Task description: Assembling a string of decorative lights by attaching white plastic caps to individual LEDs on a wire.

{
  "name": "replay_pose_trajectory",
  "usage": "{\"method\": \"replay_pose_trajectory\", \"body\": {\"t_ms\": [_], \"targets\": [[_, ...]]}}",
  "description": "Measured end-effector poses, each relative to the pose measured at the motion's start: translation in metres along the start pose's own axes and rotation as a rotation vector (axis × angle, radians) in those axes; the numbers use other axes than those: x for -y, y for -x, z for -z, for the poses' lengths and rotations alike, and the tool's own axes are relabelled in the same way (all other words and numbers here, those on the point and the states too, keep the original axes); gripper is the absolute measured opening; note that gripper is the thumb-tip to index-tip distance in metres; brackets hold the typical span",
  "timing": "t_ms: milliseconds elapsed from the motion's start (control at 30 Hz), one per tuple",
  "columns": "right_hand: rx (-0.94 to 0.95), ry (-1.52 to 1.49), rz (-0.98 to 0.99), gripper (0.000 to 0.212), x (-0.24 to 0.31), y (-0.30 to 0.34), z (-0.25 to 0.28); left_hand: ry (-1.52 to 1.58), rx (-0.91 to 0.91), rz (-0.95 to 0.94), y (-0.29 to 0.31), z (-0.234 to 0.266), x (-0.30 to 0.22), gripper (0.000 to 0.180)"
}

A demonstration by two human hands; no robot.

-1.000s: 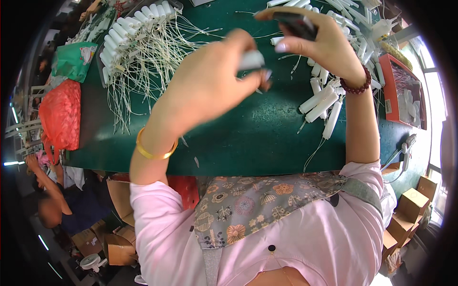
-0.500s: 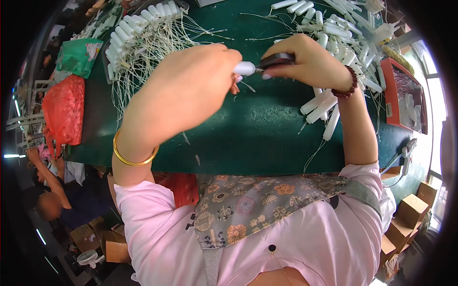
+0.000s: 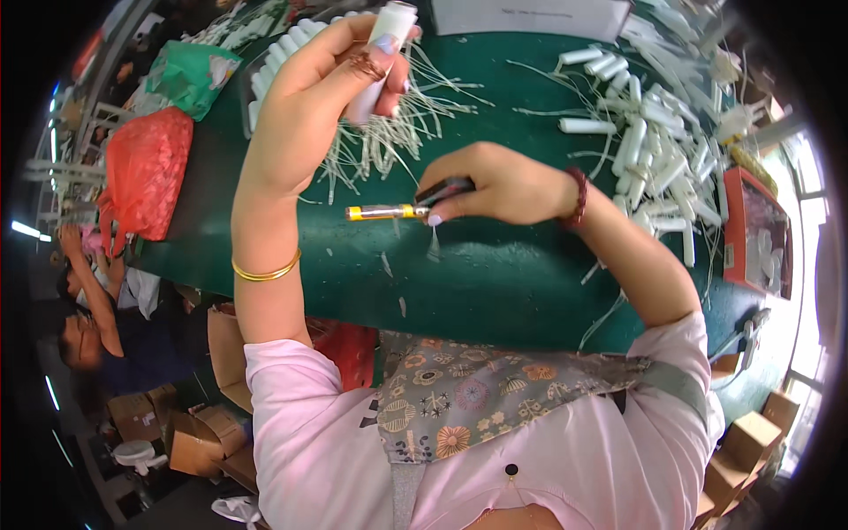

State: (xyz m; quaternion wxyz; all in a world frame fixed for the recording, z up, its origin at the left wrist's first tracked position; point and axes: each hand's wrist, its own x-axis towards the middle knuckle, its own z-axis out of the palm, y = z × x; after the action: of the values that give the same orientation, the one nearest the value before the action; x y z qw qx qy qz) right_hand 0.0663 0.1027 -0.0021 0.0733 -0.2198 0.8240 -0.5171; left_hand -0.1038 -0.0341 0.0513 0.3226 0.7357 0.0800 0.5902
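Note:
My left hand (image 3: 322, 97) is raised over the table's far left part, its fingers closed around a white cylinder (image 3: 394, 21) tilted nearly upright. Reddish-brown strands (image 3: 364, 65) lie across its thumb. Near the middle of the table, my right hand (image 3: 490, 185) grips a small black-handled tool (image 3: 446, 189); the working end is hard to make out. A slim yellow-and-silver rod (image 3: 382, 212) meets the right thumb at one end; I cannot tell whether it is held or lies on the table.
White wired cylinders (image 3: 296, 40) stand in rows at far left, with loose wires. A jumbled pile (image 3: 654, 141) of them lies right, beside a red box (image 3: 758, 234). Red (image 3: 150, 172) and green bags (image 3: 194, 78) sit on the left. Another person (image 3: 97, 327) works at lower left.
My hands have moved apart: the left lifted up and away with the white cylinder, the right shifted left and nearer with the black tool. The yellow rod now shows. The view has shifted slightly.

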Motion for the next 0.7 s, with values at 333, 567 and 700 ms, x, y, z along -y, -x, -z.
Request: {"method": "replay_pose_trajectory", "body": {"t_ms": [333,567,700], "targets": [[-0.019,-0.083,-0.055,0.025,0.0,-0.007,-0.035,-0.225,-1.204,0.407,0.066,0.01,-0.075,0.024],[-0.002,0.07,-0.029,0.023,-0.001,-0.004,-0.032,-0.635,-1.401,0.793,0.11,0.069,-0.099,0.028],[-0.026,0.084,-0.107,0.031,0.006,0.01,-0.015,-0.769,-1.58,1.104,0.179,0.132,-0.137,0.023]]}}
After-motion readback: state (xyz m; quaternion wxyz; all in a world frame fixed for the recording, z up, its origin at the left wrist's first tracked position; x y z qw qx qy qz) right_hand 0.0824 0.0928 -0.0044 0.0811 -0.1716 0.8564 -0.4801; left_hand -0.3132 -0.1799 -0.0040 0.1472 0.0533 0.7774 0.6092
